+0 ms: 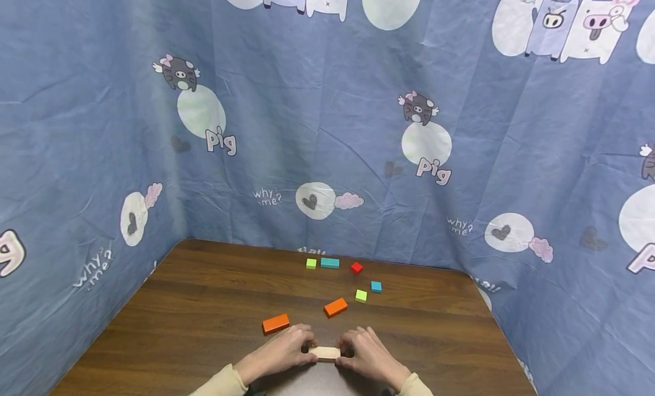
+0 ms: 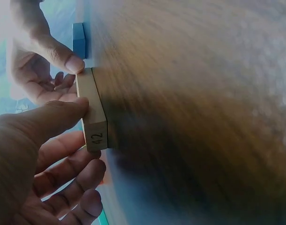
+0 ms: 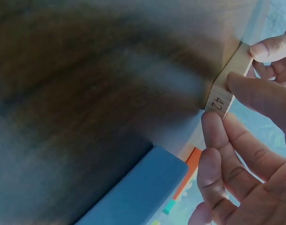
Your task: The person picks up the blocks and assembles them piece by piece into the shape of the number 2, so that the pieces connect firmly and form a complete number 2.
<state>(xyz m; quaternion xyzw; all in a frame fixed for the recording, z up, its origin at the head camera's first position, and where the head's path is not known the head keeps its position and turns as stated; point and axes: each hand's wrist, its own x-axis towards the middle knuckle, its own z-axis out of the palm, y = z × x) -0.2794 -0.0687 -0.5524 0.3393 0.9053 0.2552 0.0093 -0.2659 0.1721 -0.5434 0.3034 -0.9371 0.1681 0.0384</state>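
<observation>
A pale wooden block (image 1: 325, 353) lies crosswise between the two hands, low over the brown table. My left hand (image 1: 286, 349) pinches its left end, with the thumb on the near side. At the opposite end, the right hand (image 1: 369, 353) grips it between thumb and fingers. The number 42 shows on an end face of the block (image 2: 93, 122) in the left wrist view, and on an end of the block (image 3: 227, 82) in the right wrist view. Whether its underside touches the table I cannot tell.
Two orange blocks, one (image 1: 276, 324) beyond the left hand and another (image 1: 335, 308) ahead, lie on the table (image 1: 204, 305). Farther back are green, blue, teal and red blocks (image 1: 356, 268). A blue block (image 3: 138, 187) looms close in the right wrist view. Patterned curtains (image 1: 317, 128) surround the table.
</observation>
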